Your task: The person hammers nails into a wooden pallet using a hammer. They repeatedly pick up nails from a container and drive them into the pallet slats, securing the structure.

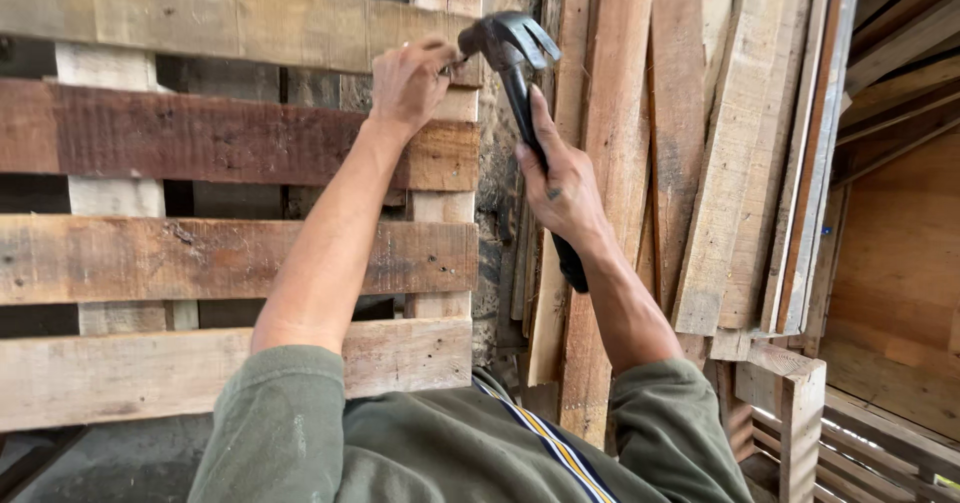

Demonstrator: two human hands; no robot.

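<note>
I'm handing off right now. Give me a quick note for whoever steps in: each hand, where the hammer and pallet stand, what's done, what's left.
Right hand: gripping the claw hammer by its black handle, head raised beside the top board.
Left hand: pinching a small nail against the right end of the top slat of the upright pallet.
Done: nail appears set in place, hammer at it.
Left: nail is not driven in. Loose planks lean at right.

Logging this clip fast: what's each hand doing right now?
Left hand: closed, pinching something small against the pallet board.
Right hand: closed on the claw hammer.
</note>
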